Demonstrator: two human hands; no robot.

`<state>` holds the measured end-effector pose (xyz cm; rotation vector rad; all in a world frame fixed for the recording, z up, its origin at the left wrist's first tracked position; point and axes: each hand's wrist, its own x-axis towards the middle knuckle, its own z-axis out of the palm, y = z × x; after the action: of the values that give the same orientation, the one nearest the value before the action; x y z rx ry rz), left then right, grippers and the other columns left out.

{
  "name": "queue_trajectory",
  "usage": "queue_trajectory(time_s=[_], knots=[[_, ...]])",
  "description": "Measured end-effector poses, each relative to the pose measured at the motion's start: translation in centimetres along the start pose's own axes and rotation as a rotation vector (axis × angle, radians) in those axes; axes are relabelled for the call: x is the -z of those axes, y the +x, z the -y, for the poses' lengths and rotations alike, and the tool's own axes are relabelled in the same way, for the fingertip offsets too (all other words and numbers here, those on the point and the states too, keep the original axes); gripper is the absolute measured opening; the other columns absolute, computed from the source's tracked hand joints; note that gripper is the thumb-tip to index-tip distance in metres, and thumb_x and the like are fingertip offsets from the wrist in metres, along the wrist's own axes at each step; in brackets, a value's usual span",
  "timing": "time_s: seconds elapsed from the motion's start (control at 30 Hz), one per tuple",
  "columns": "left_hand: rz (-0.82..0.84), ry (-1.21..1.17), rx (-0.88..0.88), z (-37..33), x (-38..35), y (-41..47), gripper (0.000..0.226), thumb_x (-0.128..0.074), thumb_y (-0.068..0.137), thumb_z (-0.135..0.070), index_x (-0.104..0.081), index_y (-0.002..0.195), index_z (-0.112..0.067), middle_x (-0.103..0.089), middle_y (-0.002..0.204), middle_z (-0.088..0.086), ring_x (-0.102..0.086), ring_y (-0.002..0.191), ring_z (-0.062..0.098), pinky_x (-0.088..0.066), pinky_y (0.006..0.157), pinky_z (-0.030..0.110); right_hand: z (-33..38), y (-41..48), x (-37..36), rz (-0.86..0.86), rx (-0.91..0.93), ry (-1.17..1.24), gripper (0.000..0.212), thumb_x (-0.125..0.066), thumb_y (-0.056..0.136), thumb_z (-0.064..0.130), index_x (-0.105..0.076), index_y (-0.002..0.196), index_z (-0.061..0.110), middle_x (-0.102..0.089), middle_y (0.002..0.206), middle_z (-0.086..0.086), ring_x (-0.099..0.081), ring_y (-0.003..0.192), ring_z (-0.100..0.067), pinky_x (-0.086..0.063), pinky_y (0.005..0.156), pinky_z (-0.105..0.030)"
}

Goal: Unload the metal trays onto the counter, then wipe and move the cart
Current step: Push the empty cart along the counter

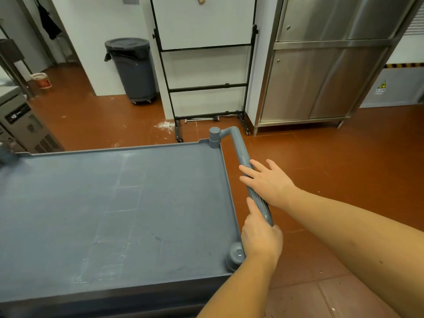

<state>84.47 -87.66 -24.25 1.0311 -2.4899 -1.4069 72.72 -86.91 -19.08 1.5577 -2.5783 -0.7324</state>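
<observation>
The grey plastic cart (110,203) fills the lower left, its top shelf bare with faint streaks and smudges. Its ribbed grey handle bar (243,154) runs along the cart's right end. My left hand (261,239) is wrapped around the near end of the handle. My right hand (268,180) rests on top of the handle's middle, fingers stretched out flat and slightly apart, not curled around it. No metal trays are in view.
Red-brown floor lies to the right and ahead. A grey wheeled bin (133,67) stands by the wall. A black-framed whiteboard stand (206,83) is just beyond the cart. A steel cabinet (321,76) stands at right, a steel appliance (20,125) at left.
</observation>
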Motion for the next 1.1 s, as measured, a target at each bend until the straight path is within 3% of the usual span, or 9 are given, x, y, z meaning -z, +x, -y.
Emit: queue_trajectory(time_s=[0.33, 0.6, 0.83, 0.97, 1.1], knots=[[0.114, 0.031, -0.051, 0.9, -0.6, -5.2, 0.089, -0.062, 0.089, -0.019, 0.000, 0.153, -0.027, -0.057, 0.125, 0.007, -0.059, 0.112, 0.026, -0.053, 0.091, 0.038, 2.0, -6.0, -0.5, 0.056, -0.095, 0.020, 0.068, -0.065, 0.089, 0.027, -0.026, 0.145, 0.027, -0.004, 0.161, -0.001, -0.009, 0.147, -0.033, -0.021, 0.115, -0.053], [0.197, 0.037, -0.126, 2.7, -0.3, -9.5, 0.088, -0.063, 0.087, -0.016, -0.004, 0.152, -0.028, -0.058, 0.124, 0.012, -0.060, 0.109, 0.032, -0.054, 0.087, 0.043, 5.1, -11.2, 0.2, 0.096, -0.191, 0.014, 0.068, -0.063, 0.090, 0.022, -0.025, 0.146, 0.027, -0.004, 0.161, 0.000, -0.012, 0.146, -0.032, -0.025, 0.114, -0.052], [0.185, 0.000, -0.166, 6.9, 2.9, -14.1, 0.074, -0.060, 0.078, -0.013, -0.024, 0.142, -0.022, -0.062, 0.104, 0.011, -0.061, 0.090, 0.036, -0.056, 0.072, 0.047, 10.7, -14.3, 1.2, 0.038, -0.212, 0.057, 0.056, -0.061, 0.091, 0.022, -0.033, 0.139, 0.026, -0.010, 0.160, -0.001, -0.018, 0.144, -0.032, -0.033, 0.108, -0.051], [0.171, 0.036, -0.196, 9.3, 5.0, -18.1, 0.065, -0.057, 0.078, -0.012, -0.032, 0.136, -0.023, -0.062, 0.098, 0.011, -0.060, 0.083, 0.036, -0.048, 0.061, 0.039, 14.5, -17.3, 2.3, 0.023, -0.217, 0.053, 0.046, -0.058, 0.092, 0.023, -0.038, 0.134, 0.023, -0.015, 0.157, -0.002, -0.022, 0.140, -0.032, -0.034, 0.104, -0.050], [0.173, 0.085, -0.230, 11.5, 6.5, -22.9, 0.056, -0.057, 0.077, -0.013, -0.038, 0.128, -0.027, -0.062, 0.094, 0.005, -0.060, 0.078, 0.030, -0.053, 0.064, 0.041, 18.5, -21.5, 3.1, 0.004, -0.231, 0.062, 0.042, -0.056, 0.092, 0.023, -0.041, 0.131, 0.021, -0.024, 0.152, -0.004, -0.026, 0.136, -0.033, -0.035, 0.101, -0.050]])
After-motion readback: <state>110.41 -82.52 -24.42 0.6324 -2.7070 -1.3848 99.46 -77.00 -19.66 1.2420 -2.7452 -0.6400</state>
